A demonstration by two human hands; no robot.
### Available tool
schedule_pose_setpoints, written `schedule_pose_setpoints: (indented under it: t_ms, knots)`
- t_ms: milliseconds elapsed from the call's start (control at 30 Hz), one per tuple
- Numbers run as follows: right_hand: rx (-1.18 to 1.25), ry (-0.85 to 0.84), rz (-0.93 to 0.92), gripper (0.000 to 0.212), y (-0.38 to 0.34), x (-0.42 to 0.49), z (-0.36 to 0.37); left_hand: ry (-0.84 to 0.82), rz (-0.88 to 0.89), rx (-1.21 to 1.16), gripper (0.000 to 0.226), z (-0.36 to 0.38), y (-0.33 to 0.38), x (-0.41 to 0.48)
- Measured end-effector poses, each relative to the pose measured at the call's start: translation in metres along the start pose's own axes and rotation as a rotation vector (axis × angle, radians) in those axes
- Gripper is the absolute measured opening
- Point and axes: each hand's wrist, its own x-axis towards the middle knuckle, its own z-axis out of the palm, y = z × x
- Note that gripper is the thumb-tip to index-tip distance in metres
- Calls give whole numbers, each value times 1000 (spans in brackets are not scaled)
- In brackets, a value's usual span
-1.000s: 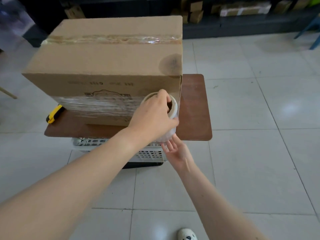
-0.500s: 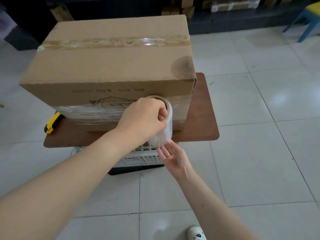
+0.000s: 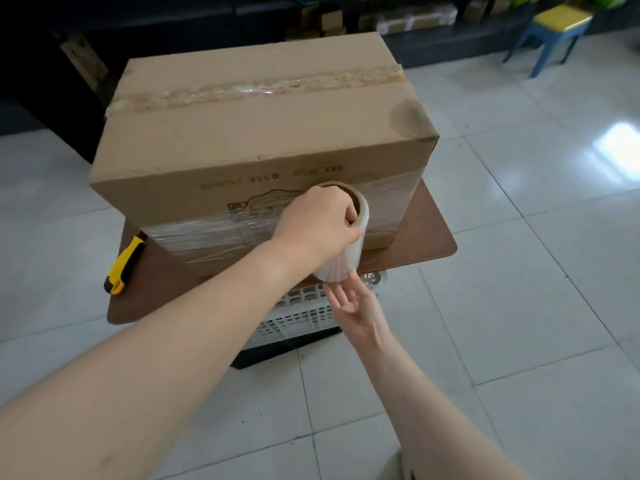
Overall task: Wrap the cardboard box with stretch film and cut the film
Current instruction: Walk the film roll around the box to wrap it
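Observation:
A large cardboard box (image 3: 263, 147) with a taped top seam stands on a brown board (image 3: 429, 233). Clear stretch film (image 3: 207, 237) bands the lower part of its near face. An upright roll of stretch film (image 3: 349, 258) is held against that face near the right corner. My left hand (image 3: 318, 226) grips the roll's top, fingers hooked into the cardboard core. My right hand (image 3: 353, 303) is under the roll, palm up, fingertips touching its bottom end. A yellow and black utility knife (image 3: 123, 266) lies on the board's left edge.
The board rests on a white plastic crate (image 3: 298, 317) on a pale tiled floor. A blue stool with a yellow seat (image 3: 557, 29) stands at the far right. Dark shelving with small boxes (image 3: 412, 19) runs along the back.
The view has shifted, so the box now sits more to the right and rotated. Both hands and the roll stay together on the near face, a little left of the right corner.

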Motion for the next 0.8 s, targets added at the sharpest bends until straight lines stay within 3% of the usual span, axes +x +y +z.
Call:
schedule_pose_setpoints:
  t_ms: [233,433,500,633,700,800]
  knots:
    - [-207,-44,72,24,18,-2,3,-96,97,59,12,-25,-38,-14]
    - [-81,-4,72,41,11,-1,14,-101,182,154,10,-39,-59,-22]
    - [-166,-7,69,49,9,1,21,-145,165,192,10,-48,-70,-23]
    - [-211,-44,65,56,28,4,27,-227,75,103,40,-53,-75,-22]
    - [-171,-47,45,52,40,4,25,-183,81,116,43,-44,-65,-19]
    - [-141,-72,19,58,56,4,25,25,177,197,30,-29,-62,-13]
